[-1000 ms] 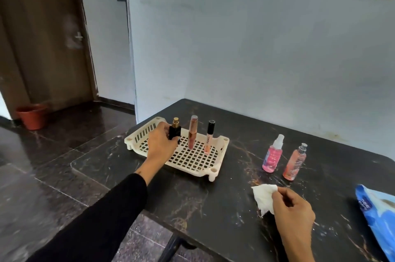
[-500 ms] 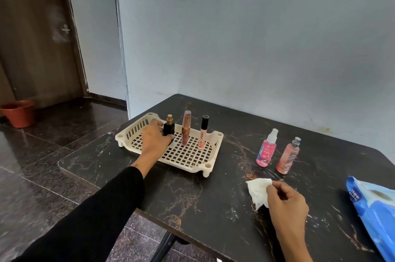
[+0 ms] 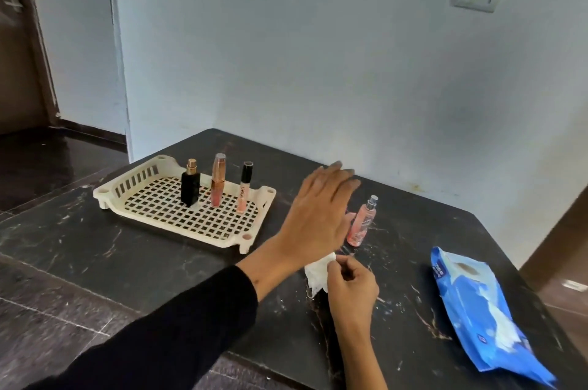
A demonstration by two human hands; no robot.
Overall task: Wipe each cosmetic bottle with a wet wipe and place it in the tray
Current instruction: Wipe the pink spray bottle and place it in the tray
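The left hand point(image 3: 318, 211), fingers spread and empty, hovers at 9 o'clock of the pink spray bottle point(image 3: 362, 221) and may knock it over on the dark marble table point(image 3: 95, 249), while the right hand point(image 3: 351, 286) pinches the wet wipe point(image 3: 316, 273); the tray point(image 3: 191, 224) with three bottles stands at 10 o'clock, near a pale blue wall point(image 3: 318, 55).

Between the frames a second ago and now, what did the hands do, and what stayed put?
The left hand let go of the black perfume bottle, now standing free in the tray, and swung right, open, toward the spray bottle on the table. It hides the pink one. The right hand still pinches the wet wipe. The two tubes and the wipes pack stayed.
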